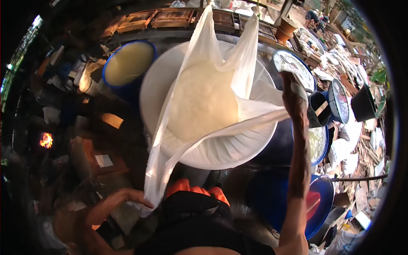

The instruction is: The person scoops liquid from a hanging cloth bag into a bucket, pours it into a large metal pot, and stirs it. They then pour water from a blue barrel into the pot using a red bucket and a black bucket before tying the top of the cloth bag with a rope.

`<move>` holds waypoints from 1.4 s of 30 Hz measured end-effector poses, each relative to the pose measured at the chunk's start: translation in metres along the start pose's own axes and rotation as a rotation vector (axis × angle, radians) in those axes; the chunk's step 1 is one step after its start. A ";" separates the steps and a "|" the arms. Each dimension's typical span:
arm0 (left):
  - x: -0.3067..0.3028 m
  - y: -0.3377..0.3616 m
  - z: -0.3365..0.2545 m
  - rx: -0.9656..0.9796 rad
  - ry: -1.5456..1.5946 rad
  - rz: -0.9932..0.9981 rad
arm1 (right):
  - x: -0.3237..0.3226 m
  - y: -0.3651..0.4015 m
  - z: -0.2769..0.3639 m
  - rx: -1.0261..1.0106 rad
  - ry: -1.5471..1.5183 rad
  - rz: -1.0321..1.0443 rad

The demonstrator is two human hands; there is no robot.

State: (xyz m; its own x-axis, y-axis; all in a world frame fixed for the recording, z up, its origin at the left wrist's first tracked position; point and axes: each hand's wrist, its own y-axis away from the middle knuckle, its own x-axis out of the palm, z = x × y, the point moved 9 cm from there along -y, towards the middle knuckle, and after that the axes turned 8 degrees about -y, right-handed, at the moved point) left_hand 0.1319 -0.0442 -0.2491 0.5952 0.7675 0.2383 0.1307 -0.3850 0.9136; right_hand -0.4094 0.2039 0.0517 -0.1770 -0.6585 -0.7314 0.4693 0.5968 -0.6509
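Note:
A large white cloth (182,158) hangs as a sling over a wide white round tub (149,91). Two of its corners rise to ties at the top of the view. A pool of cloudy cream-coloured liquid (204,100) lies in its middle. At the lower left, my left hand (138,198) is closed on the near corner of the cloth, close to my body. My right hand (294,90) stretches out to the right and grips another corner, pulling that edge taut. The fingertips of my right hand are partly hidden.
A blue barrel (105,76) of cloudy liquid stands left of the tub. More blue barrels (313,80) and a black bucket (364,104) line the right. A red object (313,204) sits in a blue barrel near my right arm. Fire (46,140) burns at far left. Wooden frames (172,18) lie behind.

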 end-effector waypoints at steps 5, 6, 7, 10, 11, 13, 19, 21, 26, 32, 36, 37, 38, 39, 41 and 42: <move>0.040 -0.028 -0.207 0.462 0.238 0.022 | 0.013 0.222 -0.216 0.622 0.191 0.819; 0.045 -0.031 -0.270 0.493 0.162 0.082 | 0.023 0.279 -0.258 0.753 0.254 1.081; 0.036 -0.011 -0.343 0.820 -0.032 -0.065 | 0.020 0.302 -0.253 0.749 0.081 1.029; 0.028 0.017 -0.454 1.007 0.024 -0.165 | 0.000 0.341 -0.179 1.227 -0.211 1.305; 0.032 0.026 -0.478 1.154 0.135 -0.172 | -0.002 0.357 -0.172 1.259 -0.233 1.328; 0.055 0.090 -0.506 1.327 0.211 0.181 | -0.017 0.364 -0.150 1.218 -0.266 1.356; -0.062 0.033 -0.228 1.070 1.025 -0.370 | -0.010 0.305 -0.080 0.901 -0.267 0.870; -0.107 0.113 -0.240 1.585 0.577 -0.595 | 0.007 0.309 -0.055 1.095 -0.546 0.344; -0.171 0.264 -0.122 1.837 0.961 -1.241 | 0.143 0.254 0.103 1.001 -0.467 0.348; -0.256 0.222 -0.008 0.210 -0.344 -2.291 | 0.145 0.059 0.268 0.466 -0.717 0.390; -0.259 0.158 0.011 -0.171 -0.109 -1.432 | 0.103 0.028 0.289 0.154 -0.715 0.341; -0.247 0.139 -0.008 0.060 -0.310 -1.320 | 0.106 0.040 0.271 0.228 -0.678 0.371; -0.227 0.123 -0.024 0.307 -0.475 -1.184 | 0.096 0.049 0.244 0.343 -0.782 0.260; -0.195 0.131 -0.068 0.439 -0.396 -1.121 | 0.084 0.062 0.217 0.462 -0.886 0.154; -0.175 0.105 -0.067 0.606 -0.687 -1.223 | 0.066 0.102 0.159 0.742 -0.684 0.216; -0.175 0.081 -0.072 0.600 -0.676 -1.233 | 0.058 0.131 0.127 0.794 -0.501 0.177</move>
State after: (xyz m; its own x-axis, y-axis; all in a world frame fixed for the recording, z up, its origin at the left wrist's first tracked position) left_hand -0.0186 -0.1724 -0.1929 0.0957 0.4492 -0.8883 0.9924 0.0262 0.1202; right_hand -0.2487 0.1855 -0.0498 0.2573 -0.8181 -0.5142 0.9364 0.3426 -0.0765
